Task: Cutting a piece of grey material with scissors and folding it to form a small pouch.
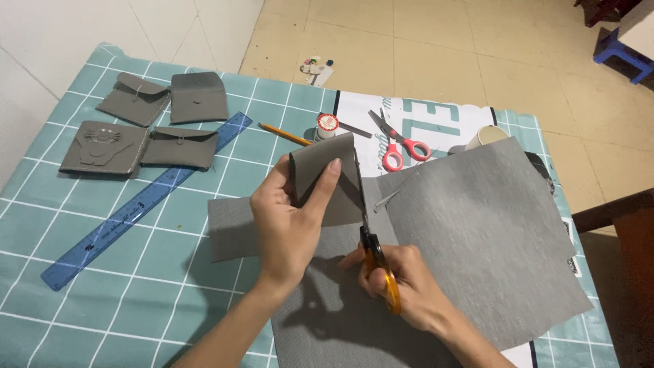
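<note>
Left hand point(289, 218) gripping folded grey sheet point(477, 232); right hand point(402, 283) closed around orange-handled scissors point(371, 238), blades cutting into sheet, over bench point(136, 272).

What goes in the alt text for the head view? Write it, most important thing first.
The right hand cuts a large grey sheet with orange-handled scissors while the left hand folds up the cut flap. On the teal checked tablecloth lie a blue ruler, four grey pouches, a pencil and red-handled scissors.
</note>
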